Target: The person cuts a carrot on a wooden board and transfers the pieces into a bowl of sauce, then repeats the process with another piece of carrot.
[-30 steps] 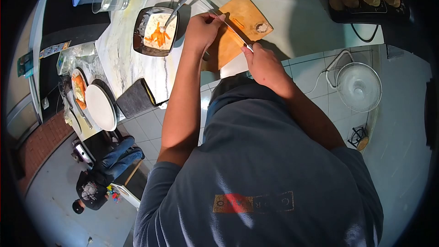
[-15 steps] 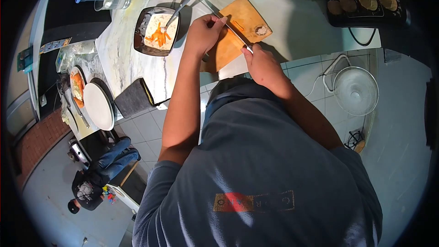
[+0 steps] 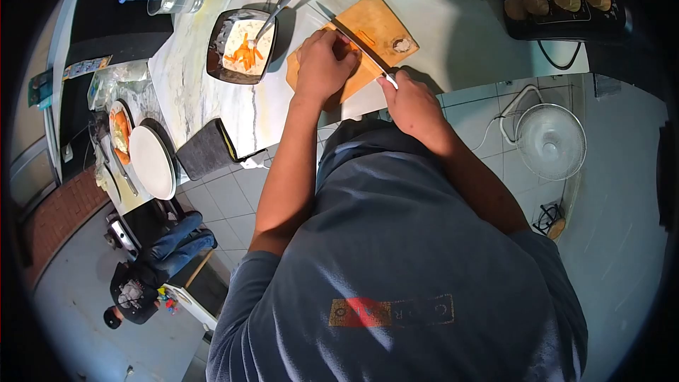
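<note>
White-handled knife gripped by right hand, blade slanting forward-left just beside left hand, fingers curled, can't tell on what; orange strips across blade from them.

A legible C and R on the printed strip of the dark shirt, rest unclear

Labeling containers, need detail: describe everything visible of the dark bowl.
The bowl is dark, glossy and squarish with rounded corners; hard-looking material, type unclear. It sits upright on the pale counter, left of and apart from the cutting board. Inside is a creamy white mix topped with orange strips. A metal-looking utensil leans in it, its handle over the rim toward the view's upper right.
</note>
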`<action>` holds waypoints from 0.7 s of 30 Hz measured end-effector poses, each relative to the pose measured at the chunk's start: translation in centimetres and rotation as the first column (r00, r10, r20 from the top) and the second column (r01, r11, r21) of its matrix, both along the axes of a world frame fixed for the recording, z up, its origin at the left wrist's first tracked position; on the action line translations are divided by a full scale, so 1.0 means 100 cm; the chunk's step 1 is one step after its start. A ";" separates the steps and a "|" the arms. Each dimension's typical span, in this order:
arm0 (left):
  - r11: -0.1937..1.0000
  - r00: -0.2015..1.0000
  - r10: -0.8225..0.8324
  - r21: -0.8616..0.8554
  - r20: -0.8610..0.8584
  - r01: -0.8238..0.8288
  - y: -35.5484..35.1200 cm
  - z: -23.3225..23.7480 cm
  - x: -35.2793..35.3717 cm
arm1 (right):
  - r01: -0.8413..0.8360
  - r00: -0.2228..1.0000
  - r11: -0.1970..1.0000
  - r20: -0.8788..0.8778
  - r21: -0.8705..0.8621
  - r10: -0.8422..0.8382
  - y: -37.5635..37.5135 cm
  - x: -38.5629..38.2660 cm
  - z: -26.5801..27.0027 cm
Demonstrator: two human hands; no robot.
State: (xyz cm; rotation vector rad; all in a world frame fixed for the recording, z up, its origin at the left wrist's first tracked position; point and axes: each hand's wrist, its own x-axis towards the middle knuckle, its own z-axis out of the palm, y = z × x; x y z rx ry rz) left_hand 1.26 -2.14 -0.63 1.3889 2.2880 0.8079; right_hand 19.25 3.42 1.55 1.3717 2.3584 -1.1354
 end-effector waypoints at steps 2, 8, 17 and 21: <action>0.998 0.995 0.051 -0.034 0.085 -0.048 0.001 0.000 0.002 | -0.001 1.000 1.000 0.000 0.017 0.001 0.000 0.002 0.000; 0.999 0.997 0.037 -0.016 0.068 -0.036 0.000 -0.003 0.001 | 0.041 0.999 0.999 -0.018 0.003 -0.041 0.002 0.008 0.001; 0.999 0.996 -0.022 -0.025 0.084 0.024 -0.005 0.009 -0.004 | 0.017 0.997 0.999 -0.069 -0.039 -0.020 0.000 0.002 0.004; 0.999 0.991 0.014 0.045 0.135 -0.020 -0.002 -0.001 -0.004 | 0.030 0.997 0.999 -0.069 -0.025 -0.031 0.000 0.001 0.003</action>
